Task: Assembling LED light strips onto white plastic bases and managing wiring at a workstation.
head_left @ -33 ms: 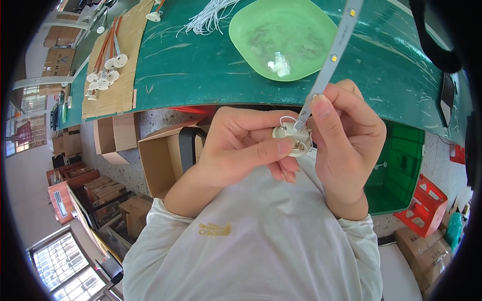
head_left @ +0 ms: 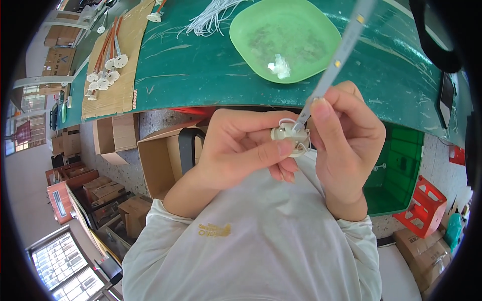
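Observation:
Between thumb and fingers my left hand (head_left: 241, 143) grips a small round white end cap (head_left: 289, 136) with thin white wires looping out of it. A narrow LED strip (head_left: 335, 65), pale grey with small yellow LEDs, slants up to the right from the cap. My right hand (head_left: 346, 130) pinches this strip near its lower end, thumb on its face. The strip's lower tip meets the cap; whether it is seated inside I cannot tell. Both hands are close together in front of my shirt, just short of the table's near edge.
A green tray (head_left: 301, 30) holding small clear bits lies on the green table (head_left: 175, 65). White wires (head_left: 208, 20) are bunched beside it. Several strips with white caps (head_left: 108, 72) rest on cardboard (head_left: 120, 95) at left. Below are cardboard boxes (head_left: 155, 165), a green bin (head_left: 391, 175) and a red stool (head_left: 424, 205).
The LED strip's upper end has tilted slightly to the right. Both hands keep their grip and have barely moved.

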Demonstrator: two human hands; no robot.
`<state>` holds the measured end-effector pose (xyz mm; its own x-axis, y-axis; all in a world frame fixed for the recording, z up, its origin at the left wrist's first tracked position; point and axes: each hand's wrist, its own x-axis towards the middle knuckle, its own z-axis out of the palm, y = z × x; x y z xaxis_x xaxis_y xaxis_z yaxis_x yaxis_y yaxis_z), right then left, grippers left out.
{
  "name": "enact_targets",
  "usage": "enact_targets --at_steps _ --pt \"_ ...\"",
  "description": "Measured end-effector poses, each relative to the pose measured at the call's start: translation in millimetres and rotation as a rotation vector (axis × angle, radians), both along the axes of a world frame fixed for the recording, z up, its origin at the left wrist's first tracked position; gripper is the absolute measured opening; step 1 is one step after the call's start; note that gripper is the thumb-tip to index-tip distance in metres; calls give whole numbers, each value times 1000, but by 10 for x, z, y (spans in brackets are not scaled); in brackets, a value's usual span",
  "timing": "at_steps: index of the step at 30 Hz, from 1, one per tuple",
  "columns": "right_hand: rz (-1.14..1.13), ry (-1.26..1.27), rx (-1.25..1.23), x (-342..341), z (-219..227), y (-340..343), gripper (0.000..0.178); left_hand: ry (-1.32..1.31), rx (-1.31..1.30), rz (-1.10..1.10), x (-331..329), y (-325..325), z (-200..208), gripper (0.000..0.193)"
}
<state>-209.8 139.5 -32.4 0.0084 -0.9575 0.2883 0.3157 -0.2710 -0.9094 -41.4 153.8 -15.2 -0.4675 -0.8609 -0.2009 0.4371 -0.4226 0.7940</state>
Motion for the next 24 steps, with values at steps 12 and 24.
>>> enact_targets --at_steps 12,24 --pt "-12 119 -160 -174 104 185 18 -980 -1228 377 46 42 212 50" --pt "30 119 -214 -98 111 125 14 -658 -1235 308 87 -58 29 56"
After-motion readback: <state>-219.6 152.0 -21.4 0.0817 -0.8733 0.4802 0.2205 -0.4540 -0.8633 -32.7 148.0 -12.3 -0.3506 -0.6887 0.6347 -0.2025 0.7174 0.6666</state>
